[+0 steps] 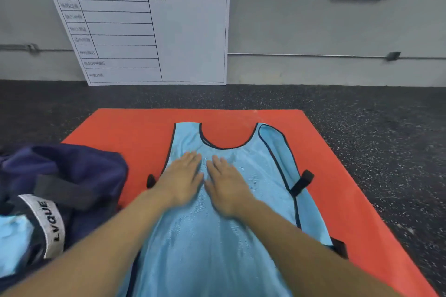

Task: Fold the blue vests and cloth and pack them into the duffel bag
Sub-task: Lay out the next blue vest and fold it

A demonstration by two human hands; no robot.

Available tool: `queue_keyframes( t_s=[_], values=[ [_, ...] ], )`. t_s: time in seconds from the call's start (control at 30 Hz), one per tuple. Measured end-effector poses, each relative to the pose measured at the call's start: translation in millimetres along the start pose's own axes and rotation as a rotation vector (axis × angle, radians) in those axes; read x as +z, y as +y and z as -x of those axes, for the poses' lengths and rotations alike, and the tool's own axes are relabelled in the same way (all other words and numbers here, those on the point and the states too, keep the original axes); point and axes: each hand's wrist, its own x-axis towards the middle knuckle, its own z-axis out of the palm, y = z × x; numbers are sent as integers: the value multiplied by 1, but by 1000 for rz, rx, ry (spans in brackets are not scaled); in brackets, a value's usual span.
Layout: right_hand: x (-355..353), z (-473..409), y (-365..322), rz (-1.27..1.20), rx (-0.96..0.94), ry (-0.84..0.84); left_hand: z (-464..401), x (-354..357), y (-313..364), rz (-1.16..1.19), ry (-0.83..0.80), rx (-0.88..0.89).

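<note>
Blue mesh, thin and limp: the vest [217,200] lies spread flat on an orange mat [135,132] on the floor, neck opening away from the person, black trim along its edges and short black straps at its sides. The left hand [179,182] and right hand [226,187] both lie palm-down on its chest, side by side and nearly touching, fingers straight and together; they press the fabric and grip nothing. This looks like smoothing before the first fold.

Such fabric should be very light and floppy, with no stiffness to hold a crease, and likely a bit slick, so it may slide on itself or spring open once let go. The shoulder straps and the side hems are probably the best places to pinch it, carrying one side over the middle while the other hand pins the centre. The right edge already seems turned over on itself.

A navy duffel bag [79,171] sits just left of the vest, partly on the mat, with some light blue cloth [12,243] showing at its near end. A white board [149,31] leans on the wall beyond.
</note>
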Motion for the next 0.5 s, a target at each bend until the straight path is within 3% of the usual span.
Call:
queue_keyframes(
  t_s=[0.1, 0.33, 0.43, 0.5],
  values=[
    [17, 17, 28, 30, 168, 2, 21, 31, 1, 45, 17, -55],
    [-19, 61, 141, 190, 447, 96, 51, 33, -22, -94, 79, -191],
    [-17, 61, 85, 333, 306, 213, 59, 43, 10, -26, 78, -97],
    [9, 64, 25, 215, 167, 216, 67, 51, 33, -48, 54, -19]
  ],
)
